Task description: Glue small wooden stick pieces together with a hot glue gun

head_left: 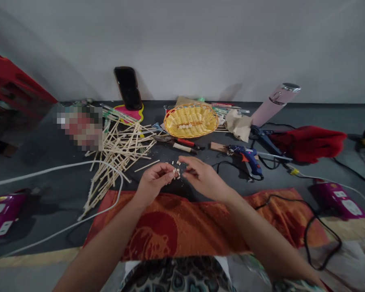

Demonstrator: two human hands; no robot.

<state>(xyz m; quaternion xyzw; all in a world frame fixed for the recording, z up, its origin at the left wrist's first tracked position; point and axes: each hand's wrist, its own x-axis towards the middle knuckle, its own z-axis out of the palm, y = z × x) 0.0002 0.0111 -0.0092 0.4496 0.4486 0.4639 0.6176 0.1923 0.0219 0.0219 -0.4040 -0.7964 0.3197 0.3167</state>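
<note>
My left hand (153, 180) is closed, thumb and fingertips pinched on a small pale piece that looks like cut wood. Opposite it, my right hand (205, 178) hovers with its fingers apart, and I see nothing in it. Between the two hands, several small cut wooden pieces (178, 163) lie scattered on the dark tabletop. Just beyond are pliers (182, 147) with pale and red handles. A yellow woven basket (197, 115) behind them holds a short row of small pale pieces. One loose wooden stick (147, 166) rests beside my left hand.
Thin sticks (118, 152) are heaped at left. At right lie a blue glue gun (247, 160), a red cloth (313, 142) and a pink flask (273, 103). A phone (128, 89) leans on the wall. An orange towel (200, 227) covers the front edge; cords cross both sides.
</note>
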